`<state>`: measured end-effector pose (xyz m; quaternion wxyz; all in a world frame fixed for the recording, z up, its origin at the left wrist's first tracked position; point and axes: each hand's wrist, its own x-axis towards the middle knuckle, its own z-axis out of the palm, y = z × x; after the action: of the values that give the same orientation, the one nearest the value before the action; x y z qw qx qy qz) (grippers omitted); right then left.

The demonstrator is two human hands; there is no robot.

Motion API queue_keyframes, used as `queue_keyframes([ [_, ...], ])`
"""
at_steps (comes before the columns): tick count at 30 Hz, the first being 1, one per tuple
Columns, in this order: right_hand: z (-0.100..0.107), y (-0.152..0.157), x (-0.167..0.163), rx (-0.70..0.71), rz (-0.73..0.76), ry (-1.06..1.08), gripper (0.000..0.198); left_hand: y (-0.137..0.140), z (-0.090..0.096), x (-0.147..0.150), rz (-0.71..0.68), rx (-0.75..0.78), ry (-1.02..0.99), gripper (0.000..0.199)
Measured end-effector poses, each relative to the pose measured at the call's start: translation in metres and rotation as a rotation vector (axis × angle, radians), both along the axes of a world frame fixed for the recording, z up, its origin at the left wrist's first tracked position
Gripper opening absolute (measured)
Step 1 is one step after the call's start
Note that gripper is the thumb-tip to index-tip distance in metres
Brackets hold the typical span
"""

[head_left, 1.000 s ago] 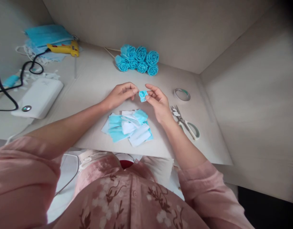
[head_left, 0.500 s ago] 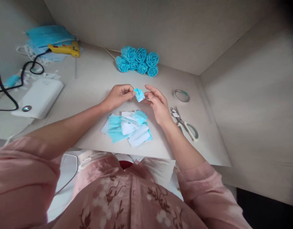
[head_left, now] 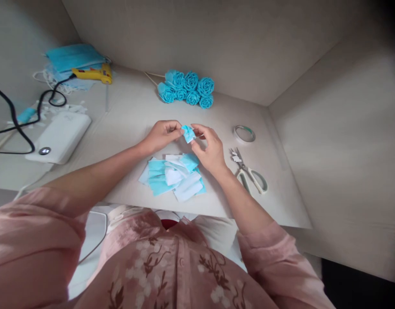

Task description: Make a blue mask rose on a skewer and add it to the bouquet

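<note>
Above the middle of the table, a small folded piece of blue mask fabric (head_left: 188, 134) is pinched between the thumb and fingers of my left hand (head_left: 163, 135). My right hand (head_left: 211, 149) curls around its other side, thumb at the lower edge and index finger at the upper right. Just below lies a loose pile of cut blue and white mask fabric pieces (head_left: 160, 176). Beyond my hands, several blue fabric roses (head_left: 191, 81) lie bunched, with thin sticks showing at their left.
Right of my hands are a roll of tape (head_left: 244, 134) and scissors (head_left: 247, 171) with white scraps on the blades. At left lie a white power bank (head_left: 60, 135), a yellow glue gun (head_left: 92, 74) with black cord, and blue face masks (head_left: 74, 56). Walls enclose the table.
My right hand has closed in on the fabric piece, its thumb and index finger now at the piece's edges. My left hand keeps its pinch. The whole view has shifted slightly.
</note>
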<state>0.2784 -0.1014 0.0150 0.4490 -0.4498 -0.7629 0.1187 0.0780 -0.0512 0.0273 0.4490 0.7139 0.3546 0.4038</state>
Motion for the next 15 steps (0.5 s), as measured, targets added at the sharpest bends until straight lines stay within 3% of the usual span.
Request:
queue_keyframes([
  [5, 0.000, 0.000, 0.000, 0.021, -0.062, -0.053, 0.031, -0.003, 0.001, 0.001, -0.030, 0.002, 0.034, 0.033],
  [10, 0.003, -0.003, 0.000, 0.056, -0.119, -0.094, 0.016, -0.003, -0.002, 0.001, -0.014, 0.022, 0.033, 0.045],
  [15, 0.005, -0.004, 0.000, 0.083, -0.226, -0.125, 0.012, -0.011, 0.002, 0.003, 0.067, 0.152, 0.045, 0.049],
])
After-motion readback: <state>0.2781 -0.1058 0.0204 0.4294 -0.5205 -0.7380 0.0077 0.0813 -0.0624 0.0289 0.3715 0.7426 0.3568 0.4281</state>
